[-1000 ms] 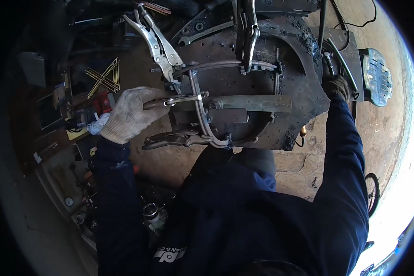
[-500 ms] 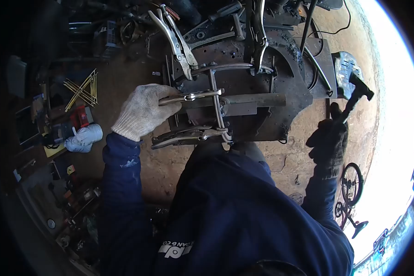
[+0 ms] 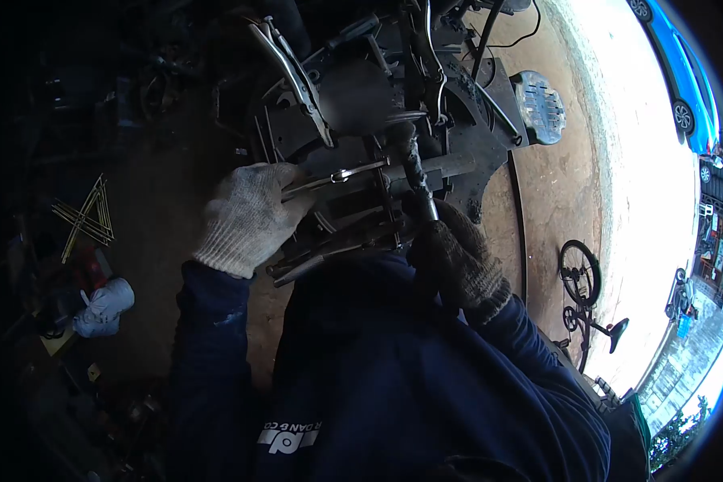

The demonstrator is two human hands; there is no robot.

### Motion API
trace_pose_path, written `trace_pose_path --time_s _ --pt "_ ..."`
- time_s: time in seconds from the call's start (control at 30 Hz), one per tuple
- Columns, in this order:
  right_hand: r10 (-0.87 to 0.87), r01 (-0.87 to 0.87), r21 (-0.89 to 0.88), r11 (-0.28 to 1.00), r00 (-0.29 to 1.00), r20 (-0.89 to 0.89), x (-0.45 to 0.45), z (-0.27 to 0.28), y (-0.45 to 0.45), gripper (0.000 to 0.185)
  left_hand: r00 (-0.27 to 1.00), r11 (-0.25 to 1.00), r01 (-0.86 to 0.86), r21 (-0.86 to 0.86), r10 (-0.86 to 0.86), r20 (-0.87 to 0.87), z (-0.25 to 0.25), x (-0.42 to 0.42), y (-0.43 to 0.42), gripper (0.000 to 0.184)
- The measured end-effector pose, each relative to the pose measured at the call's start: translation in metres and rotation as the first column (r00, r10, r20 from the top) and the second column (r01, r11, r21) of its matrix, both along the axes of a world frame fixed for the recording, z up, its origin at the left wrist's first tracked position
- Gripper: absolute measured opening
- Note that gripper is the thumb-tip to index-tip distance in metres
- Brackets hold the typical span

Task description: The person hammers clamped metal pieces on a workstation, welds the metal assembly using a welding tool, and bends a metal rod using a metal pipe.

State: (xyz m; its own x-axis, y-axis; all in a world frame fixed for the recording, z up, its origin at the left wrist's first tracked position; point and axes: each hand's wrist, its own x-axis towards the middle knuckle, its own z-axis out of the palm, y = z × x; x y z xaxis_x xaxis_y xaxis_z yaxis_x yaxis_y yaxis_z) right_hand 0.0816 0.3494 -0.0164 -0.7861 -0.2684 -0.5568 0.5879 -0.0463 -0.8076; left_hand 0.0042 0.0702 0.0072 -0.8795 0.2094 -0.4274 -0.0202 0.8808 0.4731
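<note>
Over the flat dark steel plate (image 3: 488,153), clamps silver locking pliers (image 3: 353,173) in the pale-gloved left hand (image 3: 245,210) and closes the dark-gloved right hand (image 3: 462,259) round a stiff, likely head-heavy metal-shafted hammer (image 3: 416,169), best held low.

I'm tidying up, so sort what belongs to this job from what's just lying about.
Seemingly in the job:
locking pliers, in the left hand
hammer, in the right hand
curved metal frame
steel plate

Seemingly just lying about:
yellow rods
white bundle
bicycle
</note>
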Motion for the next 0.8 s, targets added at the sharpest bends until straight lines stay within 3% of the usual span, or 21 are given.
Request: trace_pose_path --time_s 0.13,0.2,0.27,0.33,0.4,0.43,0.53,0.63,0.7,0.77,0.8 --pt "-0.002 0.0 0.038 0.999 0.998 0.066 -0.006 0.014 0.0 0.056 0.999 0.997 0.003 -0.073 0.0 0.038 0.006 -0.002 0.002 0.033" --pt "-0.149 0.141 -0.099 0.985 0.986 -0.074 -0.004 0.016 0.001 0.058 0.996 0.997 -0.015 -0.069 0.021 0.082 0.01 -0.003 0.002 0.032" --pt "-0.18 0.171 -0.092 0.981 0.979 -0.099 -0.001 0.014 0.0 0.059 0.994 0.997 -0.03 0.069 0.022 0.106 0.013 -0.004 0.003 0.032" --pt "-0.214 0.203 -0.091 0.975 0.969 -0.128 0.001 0.01 -0.002 0.06 0.994 1.0 -0.016 0.007 0.015 0.106 0.013 -0.005 0.004 0.032" --pt "0.026 -0.024 0.065 0.998 0.999 -0.037 0.0 0.006 -0.003 0.063 0.994 0.998 -0.006 -0.056 0.011 0.105 0.013 -0.005 0.005 0.032" --pt "-0.084 0.084 -0.016 0.996 0.996 -0.012 0.003 -0.001 -0.002 0.072 0.992 0.999 -0.021 -0.05 0.027 0.12 0.012 -0.005 0.005 0.032" --pt "-0.225 0.222 -0.048 0.974 0.971 -0.078 -0.001 0.01 0.0 0.07 0.991 0.998 -0.036 -0.046 0.041 0.127 0.009 -0.003 0.003 0.033" --pt "-0.231 0.223 -0.103 0.969 0.97 -0.074 -0.003 0.011 -0.003 0.069 0.994 0.999 -0.019 -0.044 0.024 0.107 0.008 -0.003 0.001 0.033" --pt "-0.228 0.219 -0.139 0.966 0.972 -0.051 -0.004 0.009 0.001 0.072 0.995 0.999 -0.014 -0.041 0.019 0.102 0.01 -0.002 0.003 0.034" --pt "-0.015 0.02 -0.099 0.995 0.998 0.057 -0.004 0.007 0.014 0.055 1.0 0.994 0.02 -0.104 -0.022 -0.015 0.016 0.002 0.006 0.034" --pt "-0.008 0.014 -0.101 0.995 0.998 0.056 -0.005 0.006 0.014 0.055 1.0 0.994 0.014 -0.105 -0.015 -0.015 0.014 0.0 0.005 0.034"
